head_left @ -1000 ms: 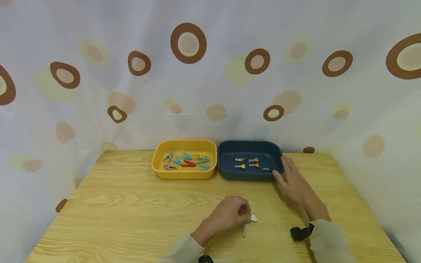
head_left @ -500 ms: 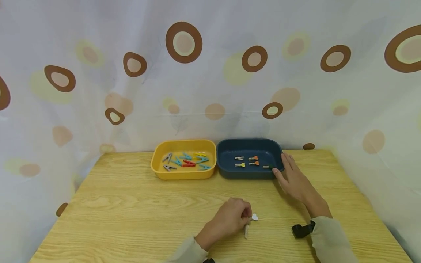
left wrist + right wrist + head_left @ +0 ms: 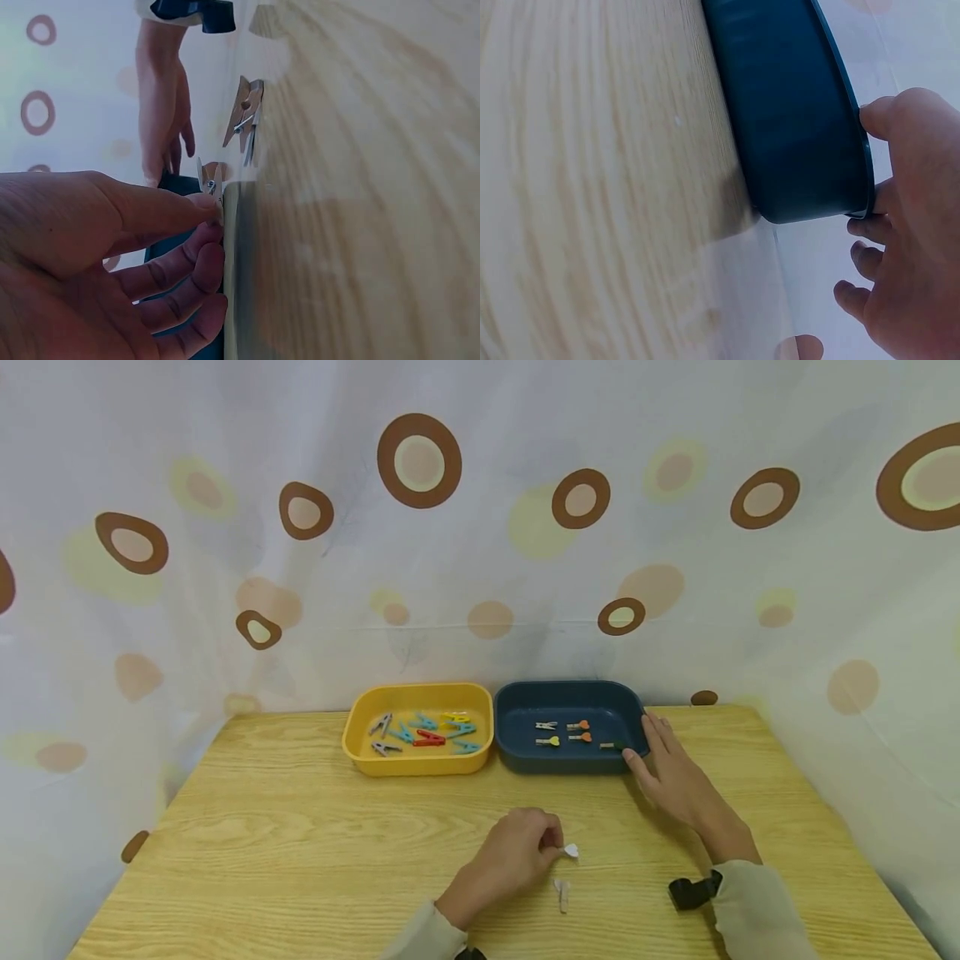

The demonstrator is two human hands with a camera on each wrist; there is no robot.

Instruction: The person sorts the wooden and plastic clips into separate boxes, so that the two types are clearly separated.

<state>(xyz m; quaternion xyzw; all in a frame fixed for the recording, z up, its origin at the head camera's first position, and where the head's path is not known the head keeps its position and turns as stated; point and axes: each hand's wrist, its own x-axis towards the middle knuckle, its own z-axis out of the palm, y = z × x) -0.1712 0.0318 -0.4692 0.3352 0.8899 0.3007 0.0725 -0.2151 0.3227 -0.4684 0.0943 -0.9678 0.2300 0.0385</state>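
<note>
L hand [image 3: 517, 857] fingers pinch a small white peg [image 3: 571, 851] near worktop's front edge, w/ another peg [image 3: 561, 894] beside; R hand [image 3: 675, 777], fingers straight, steadies blue tray [image 3: 525, 758] at back edge.

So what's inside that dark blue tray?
The dark blue tray holds five small clips: one pale, one yellow-tipped, two orange-tipped and a darker one by the right hand. The tray's near wall hides a strip of its floor.
</note>
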